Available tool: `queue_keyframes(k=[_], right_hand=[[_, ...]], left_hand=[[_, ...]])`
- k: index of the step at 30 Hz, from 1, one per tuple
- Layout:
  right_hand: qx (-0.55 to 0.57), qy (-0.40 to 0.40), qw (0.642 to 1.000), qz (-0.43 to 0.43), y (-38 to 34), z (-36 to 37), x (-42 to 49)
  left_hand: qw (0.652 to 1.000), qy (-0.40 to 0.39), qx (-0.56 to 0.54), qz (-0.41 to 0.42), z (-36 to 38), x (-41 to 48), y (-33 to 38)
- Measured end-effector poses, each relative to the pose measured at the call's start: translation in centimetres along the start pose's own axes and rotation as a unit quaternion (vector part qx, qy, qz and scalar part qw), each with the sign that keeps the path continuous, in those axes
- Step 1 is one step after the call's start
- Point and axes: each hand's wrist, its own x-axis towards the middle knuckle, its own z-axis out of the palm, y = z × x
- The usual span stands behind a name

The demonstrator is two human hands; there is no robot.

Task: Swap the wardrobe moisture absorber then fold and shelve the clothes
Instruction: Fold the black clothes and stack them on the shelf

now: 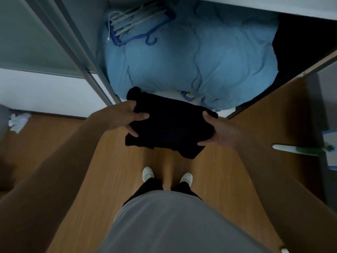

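Observation:
A folded black garment (pixel 169 125) hangs in the air in front of the open wardrobe, held flat between both hands. My left hand (pixel 125 116) grips its left edge, thumb on top. My right hand (pixel 218 131) grips its right edge, fingers spread along the side. Just beyond the garment lies a big light-blue duvet (pixel 200 57) that fills the wardrobe floor. A small blue and yellow object (pixel 187 95) peeks out at the duvet's front edge; what it is I cannot tell.
A bundle of blue and white hangers (pixel 135 24) rests on the duvet at the back left. The wardrobe's sliding door frame (pixel 87 57) stands at left, a wooden panel (pixel 273 110) at right. Crumpled white paper (pixel 18 121) lies on the wood floor at left. A green-handled tool (pixel 299 149) sits right.

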Motion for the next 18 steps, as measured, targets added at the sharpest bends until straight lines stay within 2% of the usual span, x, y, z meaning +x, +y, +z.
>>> queue_keyframes(k=[2,4,11,15,18], right_hand=[[0.062,-0.001,0.997,-0.037,-0.7,1.2,0.5],[0.102,0.038,0.990,-0.091,-2.6,2.9,0.7],[0.090,0.210,0.933,-0.278,-13.6,8.0,0.3],[0.138,0.204,0.897,-0.367,-21.4,10.8,-0.9],[0.179,0.178,0.880,-0.403,-27.1,13.2,-1.7]], left_hand=[[0.994,0.013,-0.104,0.023,-1.1,-0.3,-0.1],[0.982,0.057,-0.167,0.070,-1.9,-0.4,0.3],[0.930,0.178,-0.224,0.230,-5.6,-0.5,6.9],[0.892,0.211,-0.231,0.325,-8.5,-1.7,12.7],[0.860,0.252,-0.237,0.375,-10.7,-2.5,16.6]])
